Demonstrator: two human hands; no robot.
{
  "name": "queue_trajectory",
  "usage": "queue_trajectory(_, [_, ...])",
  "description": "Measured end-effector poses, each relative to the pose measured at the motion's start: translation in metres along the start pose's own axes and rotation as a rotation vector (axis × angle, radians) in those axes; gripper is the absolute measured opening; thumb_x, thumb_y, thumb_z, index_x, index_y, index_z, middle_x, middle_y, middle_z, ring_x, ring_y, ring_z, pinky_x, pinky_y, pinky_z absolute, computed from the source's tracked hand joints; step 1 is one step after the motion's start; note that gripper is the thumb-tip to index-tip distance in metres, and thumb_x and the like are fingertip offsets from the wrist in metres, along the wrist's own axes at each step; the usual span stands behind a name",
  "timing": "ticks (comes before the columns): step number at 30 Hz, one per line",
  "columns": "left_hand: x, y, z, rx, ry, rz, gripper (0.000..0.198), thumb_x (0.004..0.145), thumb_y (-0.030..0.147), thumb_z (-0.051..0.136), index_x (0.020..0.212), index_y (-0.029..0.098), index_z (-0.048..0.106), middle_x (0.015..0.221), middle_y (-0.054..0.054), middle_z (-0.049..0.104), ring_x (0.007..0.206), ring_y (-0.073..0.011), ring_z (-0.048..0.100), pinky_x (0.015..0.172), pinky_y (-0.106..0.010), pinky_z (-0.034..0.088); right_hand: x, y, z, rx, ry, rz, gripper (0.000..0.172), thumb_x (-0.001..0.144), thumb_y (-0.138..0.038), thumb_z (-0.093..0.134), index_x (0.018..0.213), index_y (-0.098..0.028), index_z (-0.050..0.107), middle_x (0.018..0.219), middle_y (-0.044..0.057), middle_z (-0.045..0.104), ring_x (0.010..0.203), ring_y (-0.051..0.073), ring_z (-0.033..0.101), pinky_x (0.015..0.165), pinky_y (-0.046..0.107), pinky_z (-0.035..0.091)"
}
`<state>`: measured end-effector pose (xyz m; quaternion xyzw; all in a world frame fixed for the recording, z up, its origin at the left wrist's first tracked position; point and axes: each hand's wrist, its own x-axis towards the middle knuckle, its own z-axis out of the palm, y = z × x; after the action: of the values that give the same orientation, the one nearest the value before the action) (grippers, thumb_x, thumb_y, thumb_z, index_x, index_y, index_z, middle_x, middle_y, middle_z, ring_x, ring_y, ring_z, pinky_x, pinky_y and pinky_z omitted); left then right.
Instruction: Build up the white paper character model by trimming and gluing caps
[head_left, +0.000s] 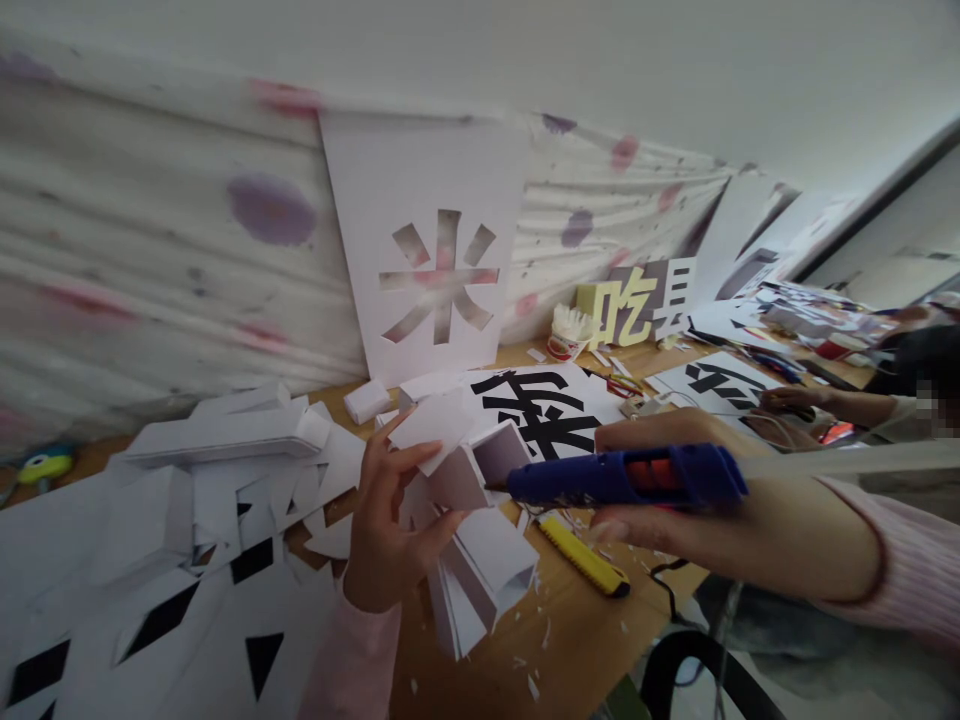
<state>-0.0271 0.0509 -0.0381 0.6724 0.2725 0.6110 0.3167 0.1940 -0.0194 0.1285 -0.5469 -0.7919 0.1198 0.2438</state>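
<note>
Between its thumb and fingers, my left hand (394, 510) grips a folded white foam-board piece (459, 478) shaped like an angular box section. My right hand (675, 500) is wrapped round a blue glue gun (600, 478) with a glue stick out of its back. The nozzle points left and meets the edge of the white piece; whether glue is coming out is too small to tell. Below the left hand lies another folded white piece (487, 570). A yellow utility knife (583, 556) rests on the wooden table under the glue gun.
White board scraps (225, 500) cover the left side. A board with a cut-out character (352, 250) leans on the wall. Behind my hands lie a sheet with black strokes (540, 400) and a paper cup (566, 345). At right, a co-worker's arm (855, 405) reaches over another sheet.
</note>
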Motion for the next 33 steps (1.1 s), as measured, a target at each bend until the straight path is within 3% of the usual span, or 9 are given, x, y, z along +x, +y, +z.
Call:
queue_trajectory(14, [0.002,0.000,0.001,-0.013,0.023,0.003,0.059,0.068,0.012,0.081,0.121,0.029,0.061,0.145,-0.010,0.044,0.138,-0.0317,0.046,0.106,-0.046,0.053,-0.003,-0.006,-0.007,-0.029,-0.147,0.104,0.057,0.084,-0.075,0.056,0.060,-0.023,0.054,0.050,-0.003,0.050,0.045,0.011,0.044,0.042,0.027,0.033])
queue_trajectory(24, [0.001,-0.001,0.001,-0.014,0.011,-0.009,0.060,0.068,0.009,0.080,0.121,0.029,0.062,0.147,-0.009,0.042,0.139,-0.0306,0.044,0.107,-0.045,0.052,-0.010,-0.010,-0.006,-0.120,-0.138,-0.027,0.050,0.088,-0.066,0.058,0.068,-0.021,0.054,0.058,-0.004,0.052,0.048,0.010,0.045,0.048,0.026,0.031])
queue_trajectory(33, [0.001,-0.001,0.001,-0.024,0.007,-0.005,0.063,0.067,0.008,0.080,0.122,0.030,0.061,0.149,-0.008,0.041,0.141,-0.0305,0.042,0.104,-0.041,0.054,-0.007,-0.008,-0.006,-0.136,-0.148,-0.027,0.050,0.088,-0.068,0.057,0.068,-0.022,0.053,0.057,-0.004,0.053,0.046,0.010,0.045,0.050,0.029,0.035])
